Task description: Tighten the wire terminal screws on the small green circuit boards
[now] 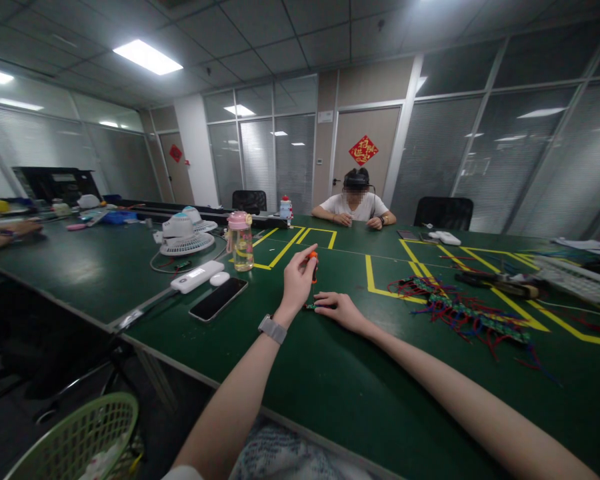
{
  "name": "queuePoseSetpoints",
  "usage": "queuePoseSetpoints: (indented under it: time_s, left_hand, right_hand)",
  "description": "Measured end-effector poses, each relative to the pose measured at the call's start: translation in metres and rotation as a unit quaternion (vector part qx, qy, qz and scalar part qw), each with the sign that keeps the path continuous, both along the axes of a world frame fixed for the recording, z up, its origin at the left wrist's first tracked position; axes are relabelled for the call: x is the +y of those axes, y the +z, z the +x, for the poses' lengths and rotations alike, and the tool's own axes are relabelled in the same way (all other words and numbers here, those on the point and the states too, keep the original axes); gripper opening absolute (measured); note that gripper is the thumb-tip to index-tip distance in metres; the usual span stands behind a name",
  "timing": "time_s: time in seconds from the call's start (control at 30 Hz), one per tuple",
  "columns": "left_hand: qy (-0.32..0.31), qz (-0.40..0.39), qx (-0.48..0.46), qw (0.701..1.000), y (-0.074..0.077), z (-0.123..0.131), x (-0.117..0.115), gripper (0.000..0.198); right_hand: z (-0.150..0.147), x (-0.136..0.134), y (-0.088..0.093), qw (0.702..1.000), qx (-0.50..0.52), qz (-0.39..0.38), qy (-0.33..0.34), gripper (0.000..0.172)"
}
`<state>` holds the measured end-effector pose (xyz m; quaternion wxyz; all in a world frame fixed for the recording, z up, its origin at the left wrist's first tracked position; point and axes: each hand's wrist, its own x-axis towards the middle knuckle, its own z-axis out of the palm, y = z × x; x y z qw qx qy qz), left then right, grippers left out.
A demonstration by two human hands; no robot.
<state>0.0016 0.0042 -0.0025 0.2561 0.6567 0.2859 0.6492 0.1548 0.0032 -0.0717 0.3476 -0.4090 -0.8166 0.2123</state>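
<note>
Nearest, at lower left, a green basket (100,417) stands beside the table (340,387). Over the tabletop, the left hand (298,277), a watch (273,329) on its wrist, has its fingers closed round the orange handle of a screwdriver (313,256), which stands upright with its shaft down towards a small board (310,307). That board lies on the table just below; the right hand (341,311) rests low, fingertips at its edge (whether they pinch it, I cannot tell). To the left lie a phone (219,299), a white puck (219,279) and a power strip (197,277); to the right, a heap of wired boards (480,317). Farther on stand a pink-lidded bottle (241,245) and, left of it, white fans (177,235). Across the table sits a person (359,203) in a headset, forearms on the top, before a door (360,122).
</note>
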Motion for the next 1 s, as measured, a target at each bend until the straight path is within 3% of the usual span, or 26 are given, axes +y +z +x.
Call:
queuePoseSetpoints:
  time_s: [0.17, 0.37, 0.53, 0.73, 0.9, 1.0]
  left_hand:
    - [0.094, 0.026, 0.032, 0.995, 0.0024, -0.0034, -0.0018, 0.026]
    - [0.021, -0.012, -0.025, 0.999, 0.0001, -0.0010, 0.0029, 0.032]
    - [0.117, 0.025, 0.020, 0.993, 0.0012, -0.0040, 0.0014, 0.025]
    - [0.001, -0.020, -0.025, 0.999, -0.0001, -0.0014, 0.0026, 0.032]
    - [0.124, 0.026, 0.020, 0.992, 0.0015, -0.0036, -0.0007, 0.025]
    - [0.087, 0.013, -0.014, 0.996, 0.0009, -0.0036, 0.0025, 0.027]
  right_hand:
    - [0.0003, 0.0001, -0.0006, 1.000, 0.002, 0.000, -0.002, 0.021]
    - [0.0005, 0.0008, -0.0017, 1.000, 0.008, 0.000, -0.001, 0.021]
    - [0.0004, 0.0004, -0.0012, 1.000, 0.004, 0.003, -0.001, 0.020]
    - [0.0005, 0.0011, -0.0015, 1.000, 0.002, 0.001, -0.001, 0.020]
    - [0.0002, 0.0010, -0.0014, 1.000, 0.004, 0.002, -0.002, 0.021]
    - [0.0001, 0.0005, -0.0010, 1.000, 0.004, 0.002, -0.004, 0.021]
